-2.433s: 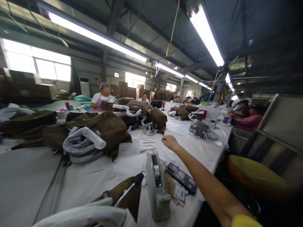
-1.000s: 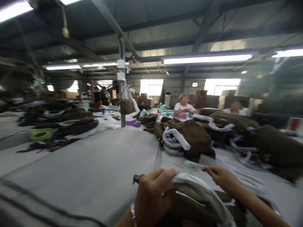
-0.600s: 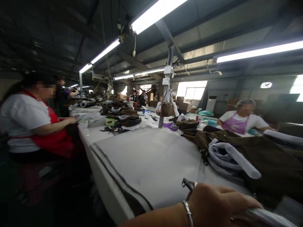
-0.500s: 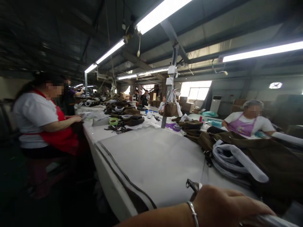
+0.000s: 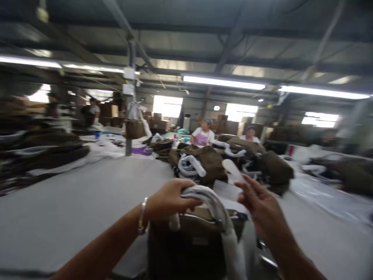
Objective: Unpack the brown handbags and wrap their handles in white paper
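A dark olive handbag (image 5: 186, 249) stands upright on the white table close to me, its carrying handles (image 5: 214, 202) wrapped in pale covering. My left hand (image 5: 171, 198), with a silver bracelet on the wrist, is closed around these handles at their upper left. On the other side of the bag, my right hand (image 5: 259, 206) is raised with its fingers bent together. They pinch a white strip with a rounded end (image 5: 231, 169), which points up and to the left. Motion blur softens the fingertips and the strip.
More olive bags (image 5: 210, 159) with white-wrapped handles are heaped beyond my hands. Dark fabric pieces (image 5: 55, 149) lie at the left. A post (image 5: 129, 116) rises from the white table (image 5: 96, 202). Clear plastic sheeting (image 5: 329, 194) lies at right. A co-worker (image 5: 203, 134) sits across the table.
My view has swung to the right. The handbag and my right hand have come into sight, and my left hand appears nearer the middle, on the handles.
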The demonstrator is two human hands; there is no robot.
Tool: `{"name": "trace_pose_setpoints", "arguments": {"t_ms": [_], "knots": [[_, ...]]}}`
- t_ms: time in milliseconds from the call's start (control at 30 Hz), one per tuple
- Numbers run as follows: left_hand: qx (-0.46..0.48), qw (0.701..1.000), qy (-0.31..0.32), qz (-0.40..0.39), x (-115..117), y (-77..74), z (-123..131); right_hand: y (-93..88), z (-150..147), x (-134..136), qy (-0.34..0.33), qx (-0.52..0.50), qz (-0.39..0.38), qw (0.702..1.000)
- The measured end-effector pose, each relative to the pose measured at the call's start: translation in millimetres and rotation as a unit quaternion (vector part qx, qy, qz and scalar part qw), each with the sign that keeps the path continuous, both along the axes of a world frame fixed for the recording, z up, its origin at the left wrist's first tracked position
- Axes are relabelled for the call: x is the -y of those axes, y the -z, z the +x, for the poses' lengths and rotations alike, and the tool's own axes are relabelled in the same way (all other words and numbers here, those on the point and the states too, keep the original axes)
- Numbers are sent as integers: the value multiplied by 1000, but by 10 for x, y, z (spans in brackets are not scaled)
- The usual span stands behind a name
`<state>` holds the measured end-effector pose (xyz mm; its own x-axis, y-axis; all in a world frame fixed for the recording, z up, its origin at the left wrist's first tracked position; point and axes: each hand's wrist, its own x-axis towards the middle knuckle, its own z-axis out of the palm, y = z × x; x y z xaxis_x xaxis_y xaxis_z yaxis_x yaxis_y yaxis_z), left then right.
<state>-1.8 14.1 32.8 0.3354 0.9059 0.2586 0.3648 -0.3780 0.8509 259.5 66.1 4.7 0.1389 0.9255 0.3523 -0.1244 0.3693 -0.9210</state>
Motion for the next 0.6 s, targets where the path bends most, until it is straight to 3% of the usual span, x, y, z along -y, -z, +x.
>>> {"name": "trace_pose_setpoints", "arguments": {"t_ms": [33,133,300,467,600], "knots": [[5,1000,-3,-23,-51,-73,33,18,8,130,-30,-26,-20,999],[22,999,-31,6,-149,-228,181,154,-120,469,-85,-70,-49,993],[32,997,-60,35,-162,-258,369,411,-291,844,-104,-96,-75,987],[47,996,-67,27,-98,-223,415,569,-392,806,-79,-45,-90,992],[81,996,-24,-5,34,-97,473,617,-543,647,-97,-17,-99,990]]}}
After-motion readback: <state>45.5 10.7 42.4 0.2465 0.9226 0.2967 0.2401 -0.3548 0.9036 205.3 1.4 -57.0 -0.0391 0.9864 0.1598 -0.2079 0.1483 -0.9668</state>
